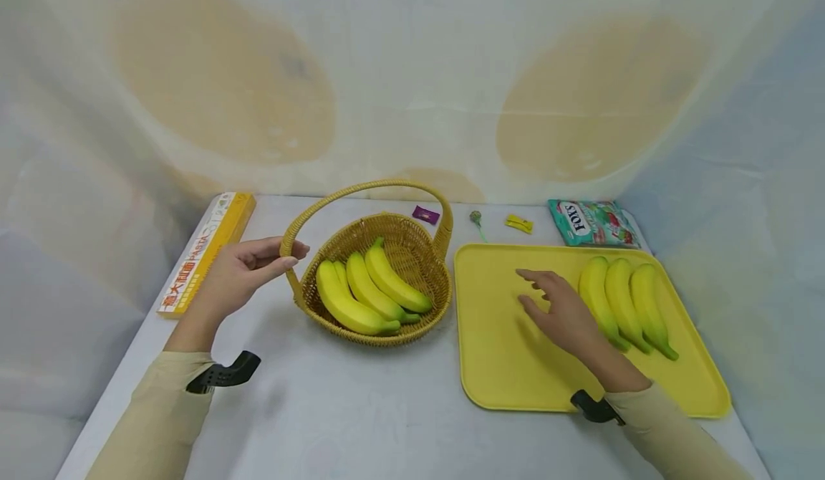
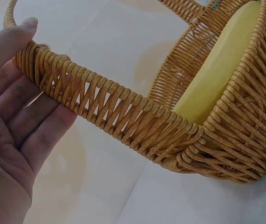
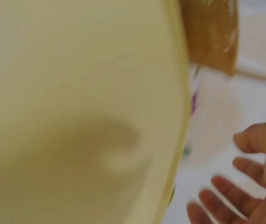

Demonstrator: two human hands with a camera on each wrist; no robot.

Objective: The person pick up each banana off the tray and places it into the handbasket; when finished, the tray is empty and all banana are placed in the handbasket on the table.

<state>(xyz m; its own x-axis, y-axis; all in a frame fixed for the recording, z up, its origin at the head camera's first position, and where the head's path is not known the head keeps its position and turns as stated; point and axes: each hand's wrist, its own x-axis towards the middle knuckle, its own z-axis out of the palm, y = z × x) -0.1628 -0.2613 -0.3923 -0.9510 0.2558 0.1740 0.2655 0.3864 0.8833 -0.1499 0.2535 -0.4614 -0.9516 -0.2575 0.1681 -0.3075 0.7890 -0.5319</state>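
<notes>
Nearby — pasta box point(image 1: 205, 249) left, candy bag point(image 1: 591, 223) behind tray point(image 1: 503, 337).

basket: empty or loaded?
Loaded. The basket sits upright on the table with a bunch of bananas lying inside; the left wrist view also shows a banana within the rim. Left hand touches its handle.

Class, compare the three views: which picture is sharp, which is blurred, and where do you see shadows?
Head view: sharp and evenly lit, with a soft shadow under the right hand on the yellow tray. Left wrist view: crisp on the basket weave and the left hand. Right wrist view: blurred throughout, the tray a pale smear with a dim shadow patch, the fingers soft-edged.
</notes>
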